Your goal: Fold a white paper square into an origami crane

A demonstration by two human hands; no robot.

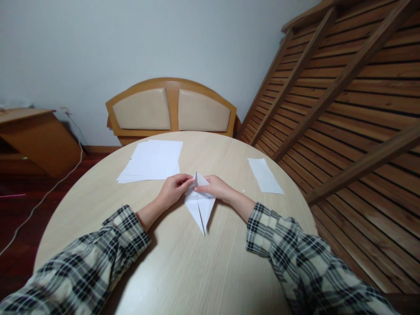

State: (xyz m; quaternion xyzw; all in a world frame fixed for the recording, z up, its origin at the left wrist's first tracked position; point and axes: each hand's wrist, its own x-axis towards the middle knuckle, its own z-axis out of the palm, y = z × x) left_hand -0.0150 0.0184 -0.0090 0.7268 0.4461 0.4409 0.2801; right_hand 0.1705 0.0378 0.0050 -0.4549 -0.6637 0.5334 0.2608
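Observation:
A folded sheet of white paper [201, 204] is held over the middle of the round table. It has a kite-like shape, with a long point toward me and a slit down its centre. My left hand [173, 189] pinches its upper left edge between thumb and fingers. From the other side, my right hand [215, 187] grips the upper right edge, its thumb lying on top near the centre line. Some of the right fingers are hidden behind the paper.
A stack of white sheets [154, 159] lies at the table's back left. One white paper strip [265, 176] lies at the right, with a tiny white scrap [243, 190] near it. Behind the round table [183, 271] stands a padded headboard [170, 105]; a slatted wooden frame [348, 100] leans at right.

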